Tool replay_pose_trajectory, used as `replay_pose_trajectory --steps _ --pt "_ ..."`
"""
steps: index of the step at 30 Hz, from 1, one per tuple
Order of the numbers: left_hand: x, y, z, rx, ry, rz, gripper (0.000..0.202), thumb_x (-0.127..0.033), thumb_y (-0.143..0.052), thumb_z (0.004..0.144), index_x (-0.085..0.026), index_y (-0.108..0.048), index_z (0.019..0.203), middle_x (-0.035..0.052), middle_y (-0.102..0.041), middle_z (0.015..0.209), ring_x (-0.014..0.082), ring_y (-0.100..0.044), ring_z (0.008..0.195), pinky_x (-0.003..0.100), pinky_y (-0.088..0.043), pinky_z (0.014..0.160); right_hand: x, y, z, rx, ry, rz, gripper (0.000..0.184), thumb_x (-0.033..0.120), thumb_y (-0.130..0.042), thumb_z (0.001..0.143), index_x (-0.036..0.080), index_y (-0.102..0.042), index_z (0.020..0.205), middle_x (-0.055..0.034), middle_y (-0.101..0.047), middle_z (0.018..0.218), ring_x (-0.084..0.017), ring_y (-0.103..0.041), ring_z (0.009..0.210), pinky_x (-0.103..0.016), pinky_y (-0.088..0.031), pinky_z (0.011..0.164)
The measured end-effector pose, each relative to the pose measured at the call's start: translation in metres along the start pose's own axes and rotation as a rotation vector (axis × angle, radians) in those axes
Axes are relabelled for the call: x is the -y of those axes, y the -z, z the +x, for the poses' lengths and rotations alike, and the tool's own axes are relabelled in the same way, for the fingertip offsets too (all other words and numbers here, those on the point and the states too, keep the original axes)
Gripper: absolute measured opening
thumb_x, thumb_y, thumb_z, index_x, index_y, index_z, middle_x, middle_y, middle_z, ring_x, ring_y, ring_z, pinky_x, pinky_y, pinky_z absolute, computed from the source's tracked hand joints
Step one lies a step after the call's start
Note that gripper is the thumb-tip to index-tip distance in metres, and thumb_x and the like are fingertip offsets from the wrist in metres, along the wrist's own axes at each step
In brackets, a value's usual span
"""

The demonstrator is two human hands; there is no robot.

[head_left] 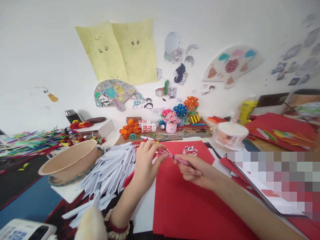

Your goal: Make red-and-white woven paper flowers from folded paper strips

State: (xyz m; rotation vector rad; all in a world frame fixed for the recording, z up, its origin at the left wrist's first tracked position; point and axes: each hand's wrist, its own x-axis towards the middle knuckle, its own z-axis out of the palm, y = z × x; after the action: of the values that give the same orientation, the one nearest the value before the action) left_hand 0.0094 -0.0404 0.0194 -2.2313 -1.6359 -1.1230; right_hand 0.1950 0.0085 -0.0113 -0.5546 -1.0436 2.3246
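Note:
A narrow bundle of red-and-white pleated paper (168,152) is cinched by a dark tie near its middle and spreads slightly at the left end. My right hand (193,170) is closed round its right end, thumb on top. At the other end, my left hand (148,161) has thumb and forefinger on the spread pleats, its other fingers curled and partly hidden. Beneath both hands lies a stack of red paper sheets (180,196). Just behind the bundle, a red-and-white folded paper piece (190,150) rests on the red sheets.
Many folded white paper strips (110,166) are heaped to the left, beside a beige bowl (70,156). Craft flowers (171,118) stand at the back by the wall. To the right are a lidded white tub (231,133) and a tablet-like device (272,193), its screen pixelated.

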Motion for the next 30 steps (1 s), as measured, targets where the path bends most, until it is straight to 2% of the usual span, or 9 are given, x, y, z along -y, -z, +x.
replay_pose_trajectory --steps 5,8,10,12,14,16,20,24,30 --pt "0.0071 0.0049 -0.0001 0.195 -0.072 -0.042 0.018 -0.037 -0.062 0.086 -0.025 -0.064 0.099 0.0038 -0.061 0.113 0.023 -0.051 0.105 0.035 -0.036 0.089 -0.0001 0.0018 0.0 0.041 -0.1 -0.106 0.021 0.029 -0.062 0.083 0.013 -0.059 0.069 0.0118 -0.034 0.037 0.0 -0.01 0.034 -0.013 -0.014 0.036" --pt "0.0088 0.0051 -0.0003 0.294 -0.07 -0.136 0.016 -0.036 -0.058 0.089 -0.024 -0.065 0.097 0.0023 -0.066 0.101 0.0204 -0.056 0.096 0.032 -0.038 0.084 -0.0015 0.0024 0.0023 0.01 -0.101 -0.183 0.026 0.034 -0.058 0.084 0.014 -0.058 0.068 0.0104 -0.037 0.037 -0.001 -0.015 0.031 -0.015 -0.016 0.035" --pt "0.0088 0.0045 -0.0004 0.308 -0.001 -0.164 0.019 -0.035 -0.053 0.092 -0.022 -0.067 0.091 0.0022 -0.068 0.089 0.0192 -0.057 0.086 0.03 -0.039 0.077 -0.0018 0.0018 0.0042 -0.127 0.015 -0.28 0.036 0.045 -0.056 0.086 0.014 -0.059 0.069 0.0059 -0.047 0.042 -0.002 -0.028 0.031 -0.016 -0.022 0.036" --pt "0.0088 0.0042 -0.0002 0.292 0.074 -0.182 0.022 -0.035 -0.051 0.092 -0.021 -0.067 0.089 0.0032 -0.067 0.086 0.0191 -0.057 0.082 0.029 -0.039 0.074 -0.0008 0.0002 0.0053 -0.285 0.217 -0.402 0.044 0.055 -0.052 0.086 0.014 -0.063 0.076 0.001 -0.057 0.051 -0.006 -0.046 0.037 -0.018 -0.033 0.04" --pt "0.0091 0.0043 0.0001 0.278 0.128 -0.214 0.021 -0.035 -0.052 0.092 -0.019 -0.066 0.088 0.0035 -0.067 0.086 0.0184 -0.058 0.08 0.027 -0.039 0.071 0.0008 -0.0017 0.0053 -0.355 0.4 -0.541 0.043 0.056 -0.052 0.085 0.015 -0.066 0.085 -0.0006 -0.061 0.057 -0.011 -0.057 0.048 -0.022 -0.043 0.048" --pt "0.0099 0.0045 0.0005 0.284 0.15 -0.253 0.021 -0.033 -0.051 0.092 -0.019 -0.065 0.087 0.0026 -0.066 0.083 0.0172 -0.058 0.077 0.026 -0.039 0.07 0.0016 -0.0028 0.0048 -0.331 0.482 -0.688 0.034 0.048 -0.057 0.084 0.016 -0.069 0.089 -0.0009 -0.063 0.061 -0.014 -0.061 0.055 -0.025 -0.048 0.055" --pt "0.0099 0.0039 0.0007 0.322 0.126 -0.283 0.022 -0.032 -0.05 0.092 -0.019 -0.065 0.083 0.0018 -0.067 0.083 0.0175 -0.058 0.081 0.027 -0.039 0.073 -0.0008 -0.0021 0.0053 -0.217 0.439 -0.841 0.02 0.032 -0.06 0.083 0.017 -0.071 0.086 -0.0022 -0.067 0.067 -0.013 -0.061 0.054 -0.026 -0.049 0.055" --pt "0.0058 0.0027 -0.0003 0.346 0.134 -0.287 0.023 -0.032 -0.05 0.092 -0.019 -0.066 0.082 0.0021 -0.067 0.084 0.0176 -0.057 0.081 0.027 -0.039 0.074 -0.0033 -0.0002 0.0067 -0.171 0.408 -0.797 0.018 0.03 -0.061 0.082 0.016 -0.071 0.077 -0.0024 -0.067 0.067 -0.012 -0.06 0.051 -0.024 -0.048 0.051" --pt "0.0025 0.0016 -0.0031 0.333 0.111 -0.298 0.023 -0.03 -0.051 0.091 -0.018 -0.066 0.079 0.0025 -0.065 0.079 0.0172 -0.056 0.077 0.027 -0.039 0.071 -0.003 0.0005 0.0056 -0.181 0.376 -0.697 0.023 0.037 -0.068 0.077 0.015 -0.072 0.072 -0.0033 -0.068 0.062 -0.012 -0.06 0.049 -0.024 -0.046 0.048"
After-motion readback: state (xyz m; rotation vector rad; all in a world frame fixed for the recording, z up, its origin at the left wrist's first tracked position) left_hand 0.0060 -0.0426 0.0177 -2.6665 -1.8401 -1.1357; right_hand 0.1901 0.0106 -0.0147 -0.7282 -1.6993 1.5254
